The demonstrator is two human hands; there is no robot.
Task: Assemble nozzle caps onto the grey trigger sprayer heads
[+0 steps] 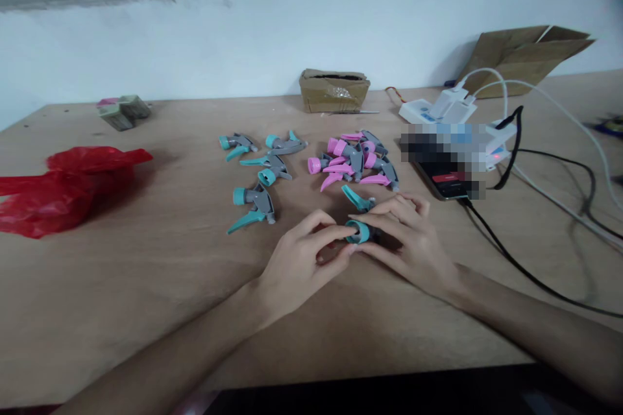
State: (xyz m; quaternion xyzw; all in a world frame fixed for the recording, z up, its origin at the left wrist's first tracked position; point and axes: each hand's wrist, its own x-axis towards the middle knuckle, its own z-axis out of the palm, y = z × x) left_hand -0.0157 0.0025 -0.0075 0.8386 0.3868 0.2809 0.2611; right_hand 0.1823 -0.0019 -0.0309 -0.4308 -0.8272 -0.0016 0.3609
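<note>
In the head view, a teal and grey trigger spray head lies between my hands near the table's front, its round teal collar facing left. My left hand has its fingertips closed at the collar's rim. My right hand wraps its fingers round the grey body and hides most of it. The teal trigger sticks up behind my right fingers. Several teal and grey spray heads are spread to the left and beyond. A group of pink and grey spray heads lies just behind my hands.
A red plastic bag rests at the left. Small blocks and an open cardboard box stand by the wall. To the right are a phone, a power strip, loose cables and a larger carton.
</note>
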